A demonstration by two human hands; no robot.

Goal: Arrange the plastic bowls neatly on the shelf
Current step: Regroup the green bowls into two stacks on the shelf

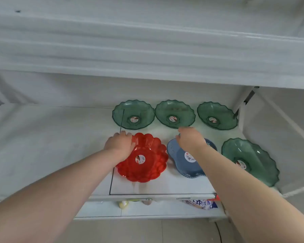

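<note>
Bowls sit in two rows on the shelf. Left hand fingers grip the red bowl rim, likely to align it; right hand hovers half-open, empty, over the blue bowl.

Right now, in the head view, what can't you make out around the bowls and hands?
- Right hand fingertips: turned away from the head camera, so contact with the blue perforated plastic bowl is unclear.
- Blue bowl's right side: hidden by the forearm.
- Round sticker on the red scalloped plastic bowl: print too small to read.
- Packet on the lower shelf: mostly hidden by the shelf edge.
</note>
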